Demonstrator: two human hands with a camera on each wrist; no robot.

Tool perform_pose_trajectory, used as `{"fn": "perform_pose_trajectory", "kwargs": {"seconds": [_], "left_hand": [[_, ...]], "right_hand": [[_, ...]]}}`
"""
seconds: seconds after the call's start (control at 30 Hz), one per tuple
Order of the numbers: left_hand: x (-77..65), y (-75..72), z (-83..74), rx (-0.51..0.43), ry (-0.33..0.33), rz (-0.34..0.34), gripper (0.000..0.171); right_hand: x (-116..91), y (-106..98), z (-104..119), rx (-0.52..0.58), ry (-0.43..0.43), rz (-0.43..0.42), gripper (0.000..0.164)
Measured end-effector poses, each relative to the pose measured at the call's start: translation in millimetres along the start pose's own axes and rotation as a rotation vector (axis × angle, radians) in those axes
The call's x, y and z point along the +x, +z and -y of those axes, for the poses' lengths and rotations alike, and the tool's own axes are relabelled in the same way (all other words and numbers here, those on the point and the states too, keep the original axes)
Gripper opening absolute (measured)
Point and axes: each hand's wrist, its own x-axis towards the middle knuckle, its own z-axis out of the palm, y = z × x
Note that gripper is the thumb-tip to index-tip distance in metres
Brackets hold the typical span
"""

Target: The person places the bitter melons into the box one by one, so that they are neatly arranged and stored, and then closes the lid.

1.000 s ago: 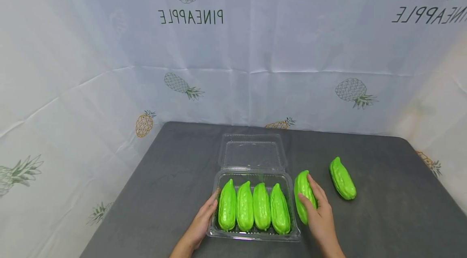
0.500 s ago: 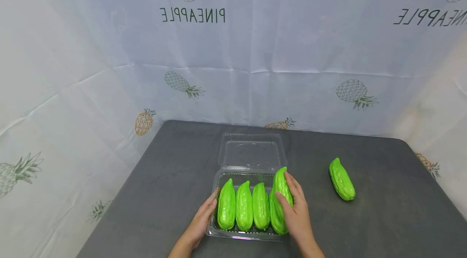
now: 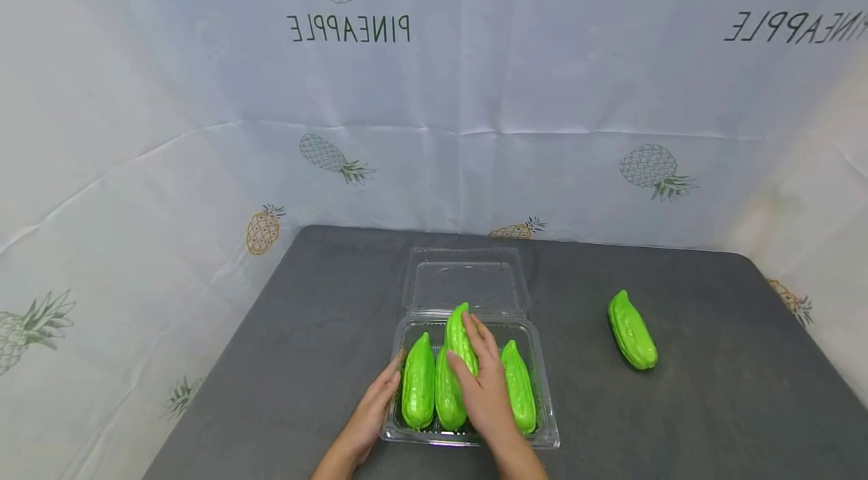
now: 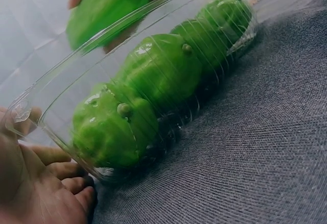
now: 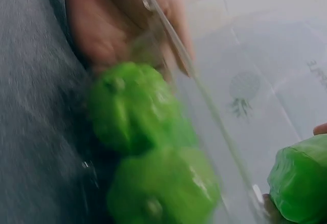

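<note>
Against the left side of a clear plastic clamshell box (image 3: 434, 441) rests my left hand (image 3: 371, 405), its fingers fairly straight along the outer wall in the left wrist view. My right hand (image 3: 487, 397) grips a green bitter melon (image 3: 461, 333) by its sides, raised over the box. In the left wrist view this held melon (image 4: 110, 7) is above the box rim. Inside the box stands a row of bitter melons: the leftmost (image 3: 418, 382), the second (image 3: 449, 397) partly covered, and the rightmost (image 3: 519, 387). Between those last two, my right hand hides the row.
The box's lid (image 3: 468, 280) lies folded back behind it. Another bitter melon (image 3: 632, 331) lies on the dark grey tabletop (image 3: 712, 389) to the right. A pale curtain (image 3: 434, 88) with pineapple prints hangs behind and around the table.
My right hand has carried the bitter melon leftward, from beside the box's right edge to over the middle of the row. The left hand stays at the box's left side.
</note>
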Motion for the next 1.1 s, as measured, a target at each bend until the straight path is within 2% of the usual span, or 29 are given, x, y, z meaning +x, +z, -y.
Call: {"fn": "perform_pose_trajectory", "kwargs": {"seconds": [0.4,0.67,1.1], "left_hand": [[-1.6,0.8,-1.9,0.010,-0.022,-0.002,0.068],[0.7,1.2,0.3,0.007,-0.033,-0.008,0.070],[0.3,1.6,-0.8,0.008,-0.036,-0.006,0.069]], "right_hand": [[-2,26,2,-0.009,0.005,0.079,0.056],[-9,34,-1,-0.124,-0.015,0.105,0.060],[-13,40,-1,-0.386,-0.071,0.135,0.064]]}}
